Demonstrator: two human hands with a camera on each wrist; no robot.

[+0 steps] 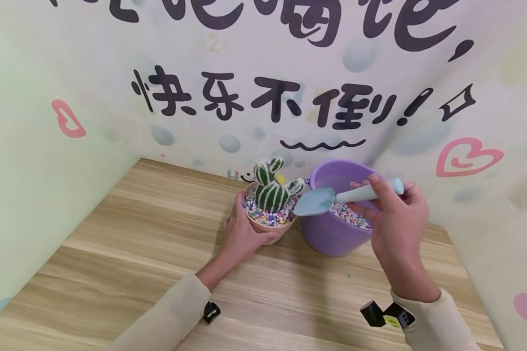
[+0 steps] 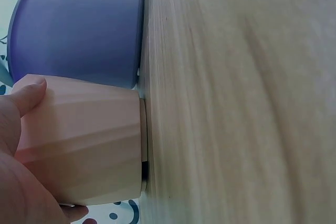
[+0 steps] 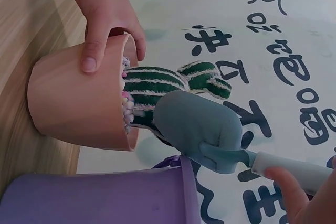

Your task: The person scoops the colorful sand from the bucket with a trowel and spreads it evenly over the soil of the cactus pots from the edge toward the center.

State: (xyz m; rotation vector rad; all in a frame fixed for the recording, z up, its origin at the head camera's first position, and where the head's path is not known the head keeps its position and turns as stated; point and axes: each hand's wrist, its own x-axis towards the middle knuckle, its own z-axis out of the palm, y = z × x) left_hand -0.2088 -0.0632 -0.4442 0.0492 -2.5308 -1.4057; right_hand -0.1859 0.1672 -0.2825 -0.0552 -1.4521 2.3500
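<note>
My left hand (image 1: 241, 229) grips the rim and side of a peach flower pot (image 2: 89, 140), thumb on the front wall. In the pot stands a green cactus with white fuzzy ribs (image 1: 272, 196), ringed by small coloured pebbles (image 1: 272, 218). My right hand (image 1: 399, 224) holds a light-blue hand trowel (image 1: 314, 201) by its handle. The trowel's blade is between the pot and a purple bucket (image 1: 334, 239), near the pot's right rim; in the right wrist view its underside overlaps the cactus. More coloured pebbles (image 1: 353, 217) lie inside the bucket, partly hidden by the trowel and right hand.
Pot and bucket stand side by side on a wood-grain table (image 1: 149, 234), close to the back wall covering (image 1: 254, 48) with black lettering. A tiny green pebble (image 1: 349, 276) lies on the table in front of the bucket. Side walls border the table left and right.
</note>
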